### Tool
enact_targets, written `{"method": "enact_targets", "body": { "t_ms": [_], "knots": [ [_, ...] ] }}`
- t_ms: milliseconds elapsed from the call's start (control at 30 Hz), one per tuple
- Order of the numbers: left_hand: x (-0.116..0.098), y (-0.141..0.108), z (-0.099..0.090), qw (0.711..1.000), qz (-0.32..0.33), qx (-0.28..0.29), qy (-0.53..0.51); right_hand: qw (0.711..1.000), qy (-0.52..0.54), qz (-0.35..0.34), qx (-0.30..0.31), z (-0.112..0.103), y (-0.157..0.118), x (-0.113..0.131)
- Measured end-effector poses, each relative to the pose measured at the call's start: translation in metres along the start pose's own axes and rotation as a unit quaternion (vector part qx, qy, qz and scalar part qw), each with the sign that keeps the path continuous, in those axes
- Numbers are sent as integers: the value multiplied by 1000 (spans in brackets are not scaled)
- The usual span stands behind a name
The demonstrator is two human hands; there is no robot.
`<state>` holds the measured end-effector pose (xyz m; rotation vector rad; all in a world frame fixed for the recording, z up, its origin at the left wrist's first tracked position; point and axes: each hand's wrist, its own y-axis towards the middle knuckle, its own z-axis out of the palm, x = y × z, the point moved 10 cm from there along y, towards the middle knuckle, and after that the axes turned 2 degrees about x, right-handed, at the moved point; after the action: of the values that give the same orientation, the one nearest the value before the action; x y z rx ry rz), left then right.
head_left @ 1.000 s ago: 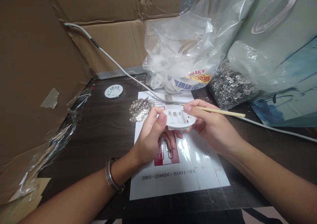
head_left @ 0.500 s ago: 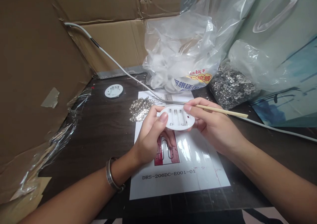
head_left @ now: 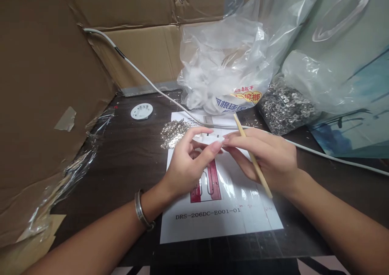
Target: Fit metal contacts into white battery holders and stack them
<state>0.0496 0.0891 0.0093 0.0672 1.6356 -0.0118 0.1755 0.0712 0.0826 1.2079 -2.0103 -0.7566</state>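
Between the thumb and fingers of my left hand [head_left: 188, 165] is a white round plastic battery holder [head_left: 208, 138], tipped so that it shows nearly edge-on. My right hand [head_left: 267, 153] carries a thin wooden stick [head_left: 255, 164] that slants across its fingers, one end pointing up and away. The right fingertips meet the holder's right edge and hide part of it. Under both hands lies a printed sheet [head_left: 219, 230] with a red picture. A pile of small shiny metal clips [head_left: 174, 133] is just beyond my left hand.
A second white holder [head_left: 141, 111] sits at the back left. Behind are a clear bag of white parts [head_left: 209, 80] and a bag of metal pieces [head_left: 285, 104]. A grey cable [head_left: 146, 78] crosses the dark table; cardboard walls [head_left: 136, 56] stand left and behind.
The holder has tipped from facing me to nearly edge-on. The stick has swung from pointing rightward to slanting across my right hand. My left fingers have shifted on the holder.
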Motion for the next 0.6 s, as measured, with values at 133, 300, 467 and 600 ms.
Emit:
{"method": "enact_targets", "body": {
  "t_ms": [133,300,467,600],
  "knots": [
    [-2,-1,1,998,30,5,-56,996,70,50,25,1,0,-13],
    [3,1,-1,998,38,-1,-46,990,31,128,-50,-18,-1,-30],
    [3,4,2,997,37,12,-71,939,231,237,-91,-11,-9,-47],
    [0,5,5,994,40,20,-100,907,299,286,-71,2,-15,-50]
  ]
}}
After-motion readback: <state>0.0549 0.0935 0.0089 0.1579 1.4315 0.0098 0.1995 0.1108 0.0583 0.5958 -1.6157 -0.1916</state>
